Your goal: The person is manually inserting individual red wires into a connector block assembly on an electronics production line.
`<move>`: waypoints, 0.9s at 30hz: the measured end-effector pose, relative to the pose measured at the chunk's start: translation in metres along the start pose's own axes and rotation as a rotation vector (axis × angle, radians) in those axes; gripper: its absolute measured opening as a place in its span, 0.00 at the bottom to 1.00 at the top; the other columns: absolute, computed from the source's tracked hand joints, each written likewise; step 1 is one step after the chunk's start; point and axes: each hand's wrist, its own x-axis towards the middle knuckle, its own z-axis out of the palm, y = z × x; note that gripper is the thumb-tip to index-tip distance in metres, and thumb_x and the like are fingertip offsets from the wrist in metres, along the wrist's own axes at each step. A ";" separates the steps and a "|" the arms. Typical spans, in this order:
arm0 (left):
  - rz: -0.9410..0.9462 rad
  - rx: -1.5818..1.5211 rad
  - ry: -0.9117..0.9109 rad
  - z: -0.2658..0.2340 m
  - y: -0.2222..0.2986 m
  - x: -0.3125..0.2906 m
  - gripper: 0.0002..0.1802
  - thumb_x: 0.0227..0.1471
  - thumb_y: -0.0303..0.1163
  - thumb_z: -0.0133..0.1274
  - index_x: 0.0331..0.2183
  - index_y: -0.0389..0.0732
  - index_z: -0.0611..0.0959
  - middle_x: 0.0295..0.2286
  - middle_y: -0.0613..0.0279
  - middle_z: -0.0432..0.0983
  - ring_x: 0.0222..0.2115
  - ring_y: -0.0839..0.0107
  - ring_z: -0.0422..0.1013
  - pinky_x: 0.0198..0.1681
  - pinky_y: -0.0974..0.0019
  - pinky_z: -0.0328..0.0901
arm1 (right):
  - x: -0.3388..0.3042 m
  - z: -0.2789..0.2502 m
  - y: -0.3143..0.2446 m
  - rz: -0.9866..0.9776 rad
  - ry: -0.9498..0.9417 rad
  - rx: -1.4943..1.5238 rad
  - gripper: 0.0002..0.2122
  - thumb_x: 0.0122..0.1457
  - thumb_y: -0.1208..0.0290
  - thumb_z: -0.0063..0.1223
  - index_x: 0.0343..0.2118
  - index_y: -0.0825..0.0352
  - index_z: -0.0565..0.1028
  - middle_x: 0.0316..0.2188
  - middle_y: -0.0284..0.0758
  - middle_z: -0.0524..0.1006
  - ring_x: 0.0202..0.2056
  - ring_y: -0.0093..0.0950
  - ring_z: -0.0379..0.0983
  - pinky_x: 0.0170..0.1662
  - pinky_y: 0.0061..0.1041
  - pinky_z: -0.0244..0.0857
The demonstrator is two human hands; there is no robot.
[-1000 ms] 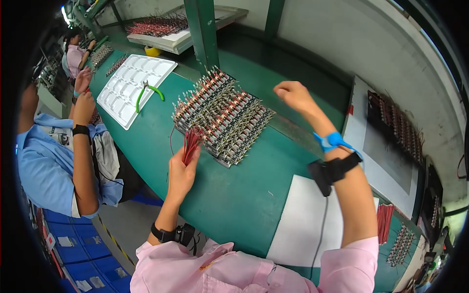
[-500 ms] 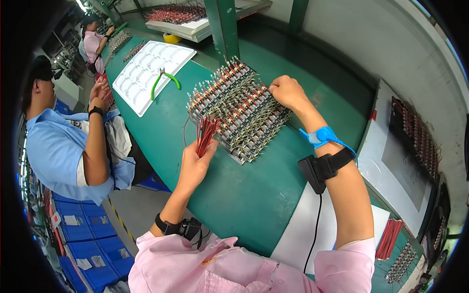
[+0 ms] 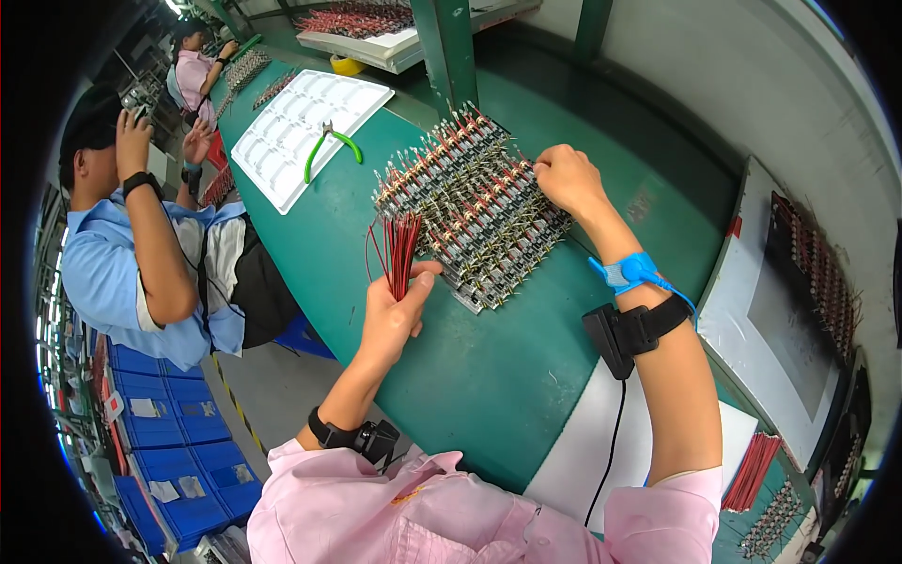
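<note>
A bundle of thin red wires [image 3: 402, 252] stands up out of my left hand [image 3: 390, 321], whose fingers are closed around it. A few wires splay to the left of the bundle. Just beyond lies a block of circuit boards [image 3: 493, 226] in rows, thick with small components, red wires and pale upright leads. The thumb and a finger of my left hand come close to its lower left edge. At the upper right side of the block, my right hand [image 3: 568, 179] has its fingertips pinched together at a row of red wires. What they grip is too small to make out.
Green-handled cutters [image 3: 329, 150] lie on a white moulded tray [image 3: 282, 193] at the far left. A green post [image 3: 446, 56] rises behind the boards. At the right are a white sheet [image 3: 587, 442], more red wires [image 3: 752, 473] and a panel [image 3: 752, 310]. A co-worker [image 3: 136, 263] sits left.
The view has shifted slightly. My left hand has shifted a little back from the boards, its wires now fanned more freely. The co-worker at left has raised both hands, one to the head.
</note>
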 end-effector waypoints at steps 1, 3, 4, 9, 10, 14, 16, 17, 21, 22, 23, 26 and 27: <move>0.002 -0.011 0.001 0.000 0.001 -0.001 0.15 0.47 0.36 0.44 0.32 0.34 0.73 0.08 0.79 0.48 0.08 0.87 0.43 0.11 0.77 0.44 | 0.000 0.000 -0.001 -0.005 0.003 -0.008 0.11 0.46 0.69 0.41 0.29 0.67 0.74 0.29 0.43 0.73 0.36 0.40 0.68 0.41 0.33 0.60; -0.008 -0.015 -0.003 0.001 0.006 -0.003 0.15 0.47 0.36 0.44 0.32 0.34 0.73 0.08 0.79 0.48 0.08 0.87 0.43 0.11 0.77 0.44 | 0.000 0.000 -0.003 -0.014 0.009 -0.023 0.10 0.46 0.69 0.42 0.28 0.67 0.74 0.29 0.43 0.73 0.36 0.40 0.68 0.41 0.34 0.60; -0.018 -0.021 -0.009 0.000 0.008 -0.004 0.15 0.48 0.36 0.43 0.32 0.34 0.73 0.08 0.79 0.48 0.08 0.87 0.44 0.11 0.77 0.44 | 0.000 -0.001 -0.003 -0.016 0.012 -0.021 0.10 0.46 0.69 0.42 0.28 0.67 0.74 0.29 0.43 0.73 0.36 0.40 0.68 0.41 0.34 0.60; -0.030 -0.067 -0.040 0.002 0.015 -0.010 0.15 0.47 0.36 0.46 0.32 0.34 0.74 0.08 0.78 0.51 0.08 0.87 0.46 0.10 0.77 0.45 | -0.003 -0.011 -0.006 -0.066 0.012 0.039 0.10 0.47 0.69 0.42 0.28 0.69 0.73 0.30 0.46 0.72 0.36 0.42 0.68 0.43 0.40 0.55; -0.023 -0.067 -0.047 0.003 0.017 -0.012 0.15 0.47 0.36 0.46 0.32 0.34 0.74 0.08 0.78 0.51 0.08 0.87 0.46 0.10 0.77 0.45 | -0.005 -0.015 -0.007 -0.079 0.028 0.032 0.10 0.47 0.69 0.42 0.28 0.69 0.73 0.30 0.46 0.72 0.36 0.42 0.68 0.43 0.40 0.55; -0.011 -0.060 -0.120 0.008 0.024 -0.025 0.15 0.48 0.36 0.43 0.32 0.33 0.73 0.07 0.79 0.48 0.07 0.87 0.44 0.11 0.78 0.45 | -0.021 -0.037 -0.014 -0.098 0.080 0.011 0.10 0.47 0.69 0.42 0.27 0.69 0.73 0.28 0.45 0.73 0.35 0.42 0.68 0.41 0.40 0.55; 0.005 -0.096 -0.198 0.008 0.026 -0.034 0.15 0.48 0.36 0.43 0.32 0.33 0.73 0.08 0.79 0.49 0.08 0.87 0.45 0.11 0.78 0.45 | -0.035 -0.051 -0.018 -0.094 0.097 -0.001 0.10 0.47 0.69 0.42 0.27 0.68 0.73 0.28 0.45 0.73 0.34 0.42 0.68 0.41 0.40 0.56; 0.011 -0.114 -0.238 0.008 0.026 -0.039 0.15 0.48 0.36 0.43 0.32 0.32 0.73 0.08 0.78 0.49 0.08 0.87 0.45 0.11 0.78 0.46 | -0.043 -0.059 -0.018 -0.101 0.132 -0.044 0.10 0.47 0.69 0.42 0.27 0.68 0.73 0.27 0.45 0.73 0.33 0.41 0.68 0.40 0.38 0.58; 0.059 -0.166 -0.399 0.013 0.029 -0.062 0.15 0.48 0.35 0.43 0.31 0.32 0.73 0.08 0.77 0.50 0.08 0.86 0.46 0.11 0.78 0.46 | -0.089 -0.090 -0.013 -0.126 0.246 -0.139 0.10 0.46 0.70 0.42 0.28 0.69 0.73 0.25 0.45 0.72 0.31 0.39 0.69 0.36 0.33 0.62; 0.052 -0.166 -0.399 0.012 0.028 -0.067 0.15 0.48 0.35 0.43 0.31 0.32 0.73 0.08 0.77 0.50 0.08 0.86 0.46 0.11 0.78 0.46 | -0.102 -0.096 -0.012 -0.111 0.244 -0.141 0.10 0.46 0.70 0.42 0.28 0.70 0.73 0.25 0.45 0.72 0.31 0.39 0.69 0.36 0.32 0.61; 0.065 -0.162 -0.448 0.012 0.028 -0.072 0.15 0.48 0.35 0.43 0.31 0.32 0.74 0.08 0.77 0.51 0.08 0.86 0.46 0.11 0.78 0.46 | -0.116 -0.101 -0.011 -0.093 0.241 -0.141 0.10 0.46 0.70 0.43 0.29 0.70 0.72 0.25 0.45 0.72 0.31 0.39 0.69 0.35 0.31 0.61; 0.075 -0.159 -0.613 0.014 0.025 -0.088 0.14 0.48 0.35 0.44 0.31 0.32 0.74 0.08 0.77 0.52 0.08 0.86 0.47 0.11 0.78 0.47 | -0.161 -0.116 -0.007 -0.002 0.253 -0.133 0.10 0.46 0.70 0.43 0.28 0.71 0.72 0.25 0.45 0.72 0.31 0.38 0.69 0.35 0.31 0.61; 0.061 -0.140 -0.643 0.013 0.024 -0.094 0.14 0.48 0.35 0.44 0.31 0.32 0.74 0.08 0.76 0.52 0.08 0.86 0.48 0.11 0.78 0.47 | -0.179 -0.119 -0.001 0.049 0.263 -0.134 0.10 0.47 0.70 0.43 0.28 0.72 0.72 0.25 0.45 0.72 0.31 0.38 0.70 0.35 0.30 0.61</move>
